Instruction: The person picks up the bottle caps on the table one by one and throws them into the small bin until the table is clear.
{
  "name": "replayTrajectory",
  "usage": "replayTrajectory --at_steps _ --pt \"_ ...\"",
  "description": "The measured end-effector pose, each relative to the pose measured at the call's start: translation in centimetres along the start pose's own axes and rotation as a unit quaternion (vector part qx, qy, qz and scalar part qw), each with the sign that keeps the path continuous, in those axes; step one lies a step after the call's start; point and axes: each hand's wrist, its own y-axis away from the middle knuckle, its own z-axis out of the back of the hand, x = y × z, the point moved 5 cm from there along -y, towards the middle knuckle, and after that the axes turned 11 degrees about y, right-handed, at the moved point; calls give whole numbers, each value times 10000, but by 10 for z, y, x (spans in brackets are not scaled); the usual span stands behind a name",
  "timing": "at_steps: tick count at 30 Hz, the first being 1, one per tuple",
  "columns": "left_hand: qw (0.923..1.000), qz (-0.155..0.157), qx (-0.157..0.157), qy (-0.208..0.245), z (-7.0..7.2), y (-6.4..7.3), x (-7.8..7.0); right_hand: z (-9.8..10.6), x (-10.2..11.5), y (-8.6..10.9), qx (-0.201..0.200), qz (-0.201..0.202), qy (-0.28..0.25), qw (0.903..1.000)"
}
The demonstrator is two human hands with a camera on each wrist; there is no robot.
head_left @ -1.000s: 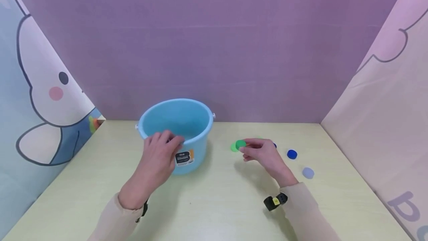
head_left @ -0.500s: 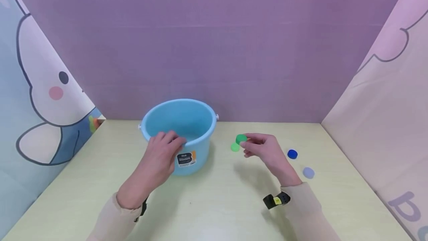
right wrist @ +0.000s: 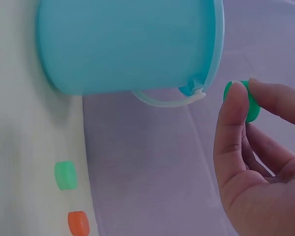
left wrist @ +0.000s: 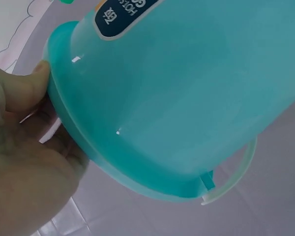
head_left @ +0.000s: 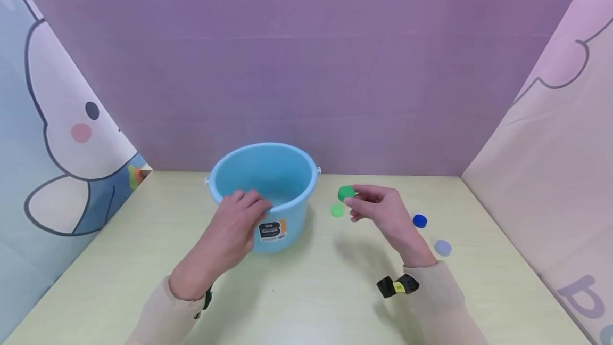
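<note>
My left hand [head_left: 239,222] grips the near rim of a light blue bucket [head_left: 287,228], with the thumb on the outer wall and the fingers over the edge, as the left wrist view shows. The bucket stands upright and bears a dark label. To its right, my right hand [head_left: 383,214] pinches a green bottle cap [head_left: 346,193] between thumb and index finger, above the table. Below that cap lies a light green cap [head_left: 337,210]. In the right wrist view an orange cap [right wrist: 78,223] shows beside the light green one; in the head view my right hand hides it.
A dark blue cap [head_left: 420,221] and a pale blue cap [head_left: 442,248] lie on the pale table [head_left: 306,307], right of my right hand. The bucket's whitish handle [right wrist: 167,102] hangs on its far side. A purple backdrop [head_left: 306,68] rises behind the table, with printed sheets at both sides.
The bucket has slid a little to the right with my left hand on its rim. My right hand has lifted the green cap slightly higher, away from the light green cap.
</note>
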Motion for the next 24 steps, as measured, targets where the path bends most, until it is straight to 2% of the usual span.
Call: replayTrajectory --at_steps 13,24 --pt "9993 -256 177 229 -4 -1 -9 4 19 9 -75 350 193 9992" --pt "9982 -441 134 391 -6 -2 -13 -2 35 16 -122 470 384 9981"
